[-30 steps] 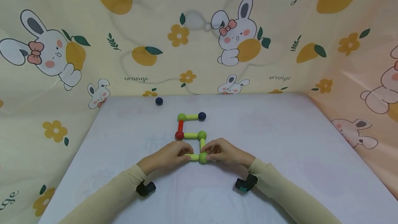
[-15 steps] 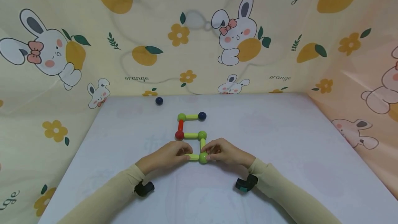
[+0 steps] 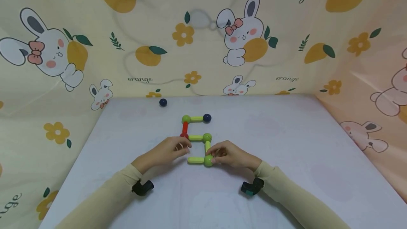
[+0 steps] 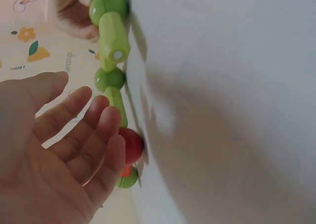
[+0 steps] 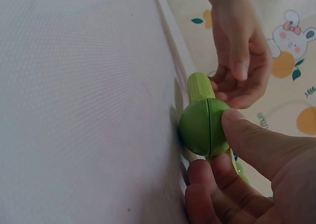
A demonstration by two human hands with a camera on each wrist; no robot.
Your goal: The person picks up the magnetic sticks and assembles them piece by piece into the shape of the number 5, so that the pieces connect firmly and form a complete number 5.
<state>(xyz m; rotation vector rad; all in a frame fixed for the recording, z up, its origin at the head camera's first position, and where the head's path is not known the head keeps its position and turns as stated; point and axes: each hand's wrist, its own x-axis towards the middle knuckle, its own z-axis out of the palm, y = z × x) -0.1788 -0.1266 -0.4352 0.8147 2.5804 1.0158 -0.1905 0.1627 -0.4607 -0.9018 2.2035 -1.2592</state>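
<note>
A zigzag chain of toy balls and sticks lies on the white table. Its near green ball (image 3: pixel 208 160) is pinched between thumb and fingers of my right hand (image 3: pixel 234 155). From that ball a light green stick (image 3: pixel 195 160) points left, its free end showing a small silvery disc in the left wrist view. My left hand (image 3: pixel 163 153) is off the stick, fingers loosely extended, holding nothing, close to the red ball (image 3: pixel 183 135) and partly covering it. Farther up come a red stick (image 3: pixel 185 128), another green ball (image 3: pixel 186 118) and a dark blue ball (image 3: pixel 207 117).
A loose dark blue ball (image 3: pixel 163 102) sits near the table's back edge, left of the chain. Printed cloth (image 3: pixel 203 45) with rabbits and oranges rises behind and at both sides of the white table (image 3: pixel 270 126).
My left hand has let go of the light green stick and moved left and slightly away from me, baring its end. The right hand keeps its pinch on the green ball.
</note>
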